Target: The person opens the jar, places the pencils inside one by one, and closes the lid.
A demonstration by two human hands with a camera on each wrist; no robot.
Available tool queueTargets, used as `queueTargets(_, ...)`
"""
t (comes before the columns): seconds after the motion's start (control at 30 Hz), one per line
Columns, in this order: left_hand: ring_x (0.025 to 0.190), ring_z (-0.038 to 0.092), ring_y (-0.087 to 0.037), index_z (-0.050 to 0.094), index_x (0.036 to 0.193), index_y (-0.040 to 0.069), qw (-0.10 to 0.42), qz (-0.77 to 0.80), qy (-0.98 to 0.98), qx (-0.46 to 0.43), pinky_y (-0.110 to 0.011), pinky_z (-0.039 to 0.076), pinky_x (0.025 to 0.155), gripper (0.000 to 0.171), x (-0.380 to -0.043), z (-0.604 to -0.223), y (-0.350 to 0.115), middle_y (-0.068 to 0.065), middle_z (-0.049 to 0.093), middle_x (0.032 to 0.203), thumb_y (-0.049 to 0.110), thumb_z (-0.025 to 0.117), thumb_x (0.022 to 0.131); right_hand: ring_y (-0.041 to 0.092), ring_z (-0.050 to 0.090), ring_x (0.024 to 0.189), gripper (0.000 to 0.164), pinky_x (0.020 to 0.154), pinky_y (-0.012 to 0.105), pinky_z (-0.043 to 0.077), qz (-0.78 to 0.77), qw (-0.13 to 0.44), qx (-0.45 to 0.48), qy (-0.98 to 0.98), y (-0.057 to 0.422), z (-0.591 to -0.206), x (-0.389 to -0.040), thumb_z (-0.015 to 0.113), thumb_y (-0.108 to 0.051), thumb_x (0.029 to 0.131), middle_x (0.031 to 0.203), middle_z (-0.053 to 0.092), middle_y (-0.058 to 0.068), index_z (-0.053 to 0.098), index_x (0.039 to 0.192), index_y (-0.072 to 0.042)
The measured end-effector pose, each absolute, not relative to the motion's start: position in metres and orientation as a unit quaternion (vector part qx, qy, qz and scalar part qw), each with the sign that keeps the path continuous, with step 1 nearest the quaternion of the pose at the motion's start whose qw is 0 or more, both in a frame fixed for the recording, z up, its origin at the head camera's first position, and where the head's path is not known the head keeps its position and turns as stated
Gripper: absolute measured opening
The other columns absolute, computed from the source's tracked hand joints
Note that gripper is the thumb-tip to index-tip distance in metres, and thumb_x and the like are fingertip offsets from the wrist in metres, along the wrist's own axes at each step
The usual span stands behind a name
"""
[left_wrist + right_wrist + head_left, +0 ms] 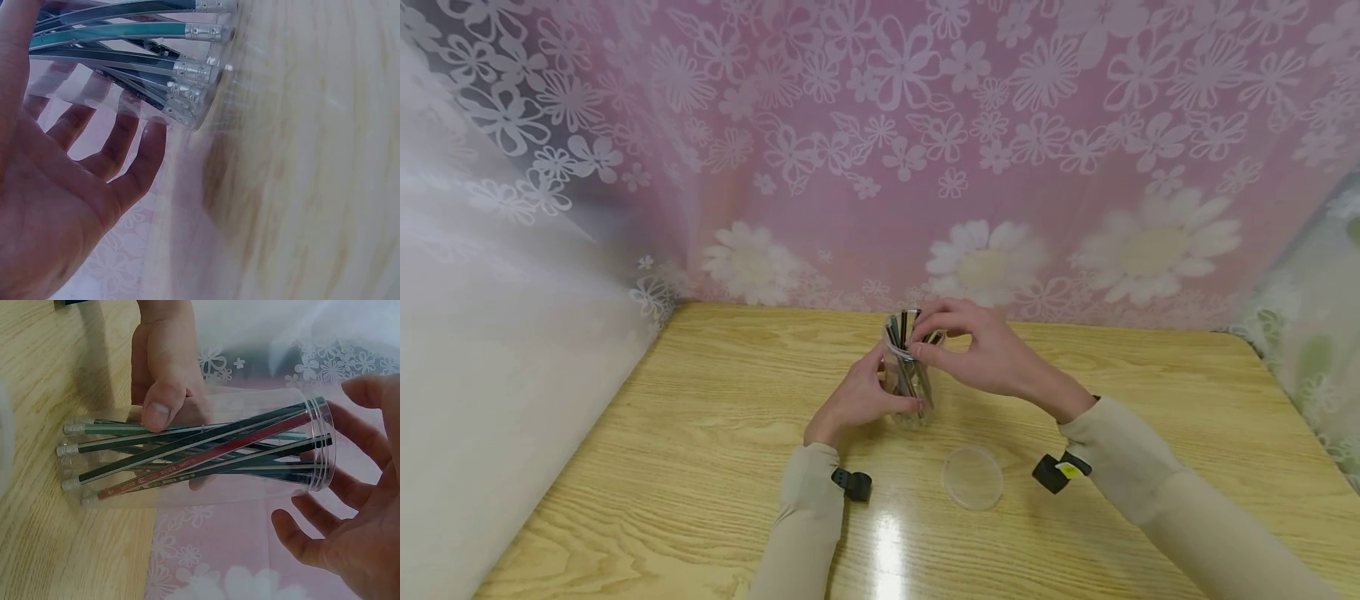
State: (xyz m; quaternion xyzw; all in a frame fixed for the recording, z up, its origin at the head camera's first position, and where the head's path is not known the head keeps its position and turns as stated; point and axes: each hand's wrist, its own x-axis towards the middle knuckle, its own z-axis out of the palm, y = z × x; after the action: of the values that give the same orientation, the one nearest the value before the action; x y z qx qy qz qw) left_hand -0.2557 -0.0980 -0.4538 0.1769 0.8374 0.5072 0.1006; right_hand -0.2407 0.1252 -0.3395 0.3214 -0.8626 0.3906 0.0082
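A clear plastic jar (891, 379) stands on the table, filled with several pencils (144, 450). Most are dark green; one red pencil (219, 453) shows in the right wrist view. Their metal-banded eraser ends point down at the jar's base. My left hand (856, 398) grips the jar's side, thumb at the front and fingers behind. At the jar's mouth is my right hand (985, 346), its fingers (312, 512) spread and loosely bent around the threaded rim. No pencil shows in its grasp. A round clear lid (972, 477) lies flat in front of the jar.
The wood-grain table (700, 467) extends around the jar. A pink flowered curtain (850, 167) hangs behind its far edge, and a pale sheet (497, 350) hangs at the left. Black cameras (1051, 473) are strapped to both wrists.
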Motion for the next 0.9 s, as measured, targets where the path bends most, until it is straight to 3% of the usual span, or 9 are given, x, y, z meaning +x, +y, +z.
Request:
queueTargets(0.13, 0.068, 0.048, -0.018, 0.047, 0.139, 0.039, 0.1, 0.503, 0.841, 0.174, -0.034, 0.04, 0.066, 0.074, -0.256, -0.454, -0.099, -0.007, 0.055, 0.089, 0.042, 0.089, 0.079, 0.024, 0.057, 0.127, 0.023, 0.102, 0.054, 0.047, 0.398, 0.004, 0.332, -0.855, 0.128, -0.343, -0.237, 0.067, -0.031, 0.1, 0.137, 0.06, 0.0, 0.074, 0.122, -0.026)
queueTargets(0.23, 0.066, 0.045, -0.018, 0.042, 0.145, 0.045, 0.096, 0.501, 0.842, 0.178, -0.034, 0.04, 0.066, 0.08, -0.257, -0.454, -0.098, -0.006, 0.053, 0.084, 0.042, 0.089, 0.079, 0.025, 0.057, 0.129, 0.027, 0.101, 0.055, 0.049, 0.417, 0.027, 0.33, -0.846, 0.133, -0.346, -0.235, 0.067, -0.025, 0.101, 0.141, 0.06, 0.003, 0.072, 0.126, -0.021)
queueTargets(0.33, 0.065, 0.043, -0.018, 0.042, 0.145, 0.049, 0.093, 0.503, 0.839, 0.183, -0.035, 0.039, 0.067, 0.081, -0.258, -0.454, -0.097, -0.007, 0.051, 0.081, 0.041, 0.089, 0.079, 0.024, 0.059, 0.127, 0.026, 0.099, 0.052, 0.052, 0.436, 0.059, 0.324, -0.838, 0.142, -0.352, -0.231, 0.067, -0.018, 0.1, 0.138, 0.063, 0.005, 0.072, 0.126, -0.017)
queueTargets(0.4, 0.065, 0.043, -0.017, 0.042, 0.144, 0.051, 0.091, 0.505, 0.838, 0.184, -0.035, 0.039, 0.067, 0.081, -0.259, -0.454, -0.097, -0.008, 0.052, 0.082, 0.04, 0.089, 0.079, 0.017, 0.059, 0.127, 0.025, 0.097, 0.043, 0.054, 0.443, 0.083, 0.323, -0.832, 0.149, -0.357, -0.228, 0.069, -0.013, 0.098, 0.136, 0.064, 0.004, 0.073, 0.123, -0.017)
queueTargets(0.57, 0.066, 0.044, -0.016, 0.049, 0.136, 0.047, 0.093, 0.511, 0.835, 0.181, -0.033, 0.04, 0.066, 0.071, -0.258, -0.454, -0.095, -0.013, 0.054, 0.088, 0.039, 0.09, 0.078, -0.001, 0.057, 0.122, 0.029, 0.094, 0.023, 0.053, 0.462, 0.127, 0.331, -0.813, 0.167, -0.369, -0.217, 0.071, 0.001, 0.093, 0.133, 0.065, 0.005, 0.073, 0.117, -0.016)
queueTargets(0.7, 0.066, 0.044, -0.017, 0.053, 0.127, 0.041, 0.097, 0.513, 0.834, 0.178, -0.033, 0.04, 0.067, 0.062, -0.257, -0.454, -0.094, -0.016, 0.054, 0.091, 0.039, 0.09, 0.078, -0.003, 0.058, 0.118, 0.033, 0.091, 0.021, 0.053, 0.452, 0.135, 0.339, -0.814, 0.18, -0.376, -0.21, 0.072, 0.005, 0.09, 0.127, 0.067, 0.006, 0.073, 0.114, -0.017)
queueTargets(0.9, 0.066, 0.045, -0.017, 0.053, 0.13, 0.042, 0.092, 0.51, 0.837, 0.178, -0.034, 0.041, 0.067, 0.065, -0.258, -0.456, -0.095, -0.015, 0.056, 0.092, 0.039, 0.091, 0.077, -0.003, 0.06, 0.116, 0.037, 0.086, 0.025, 0.056, 0.413, 0.121, 0.342, -0.835, 0.194, -0.395, -0.199, 0.077, 0.0, 0.088, 0.124, 0.07, 0.001, 0.073, 0.115, -0.025)
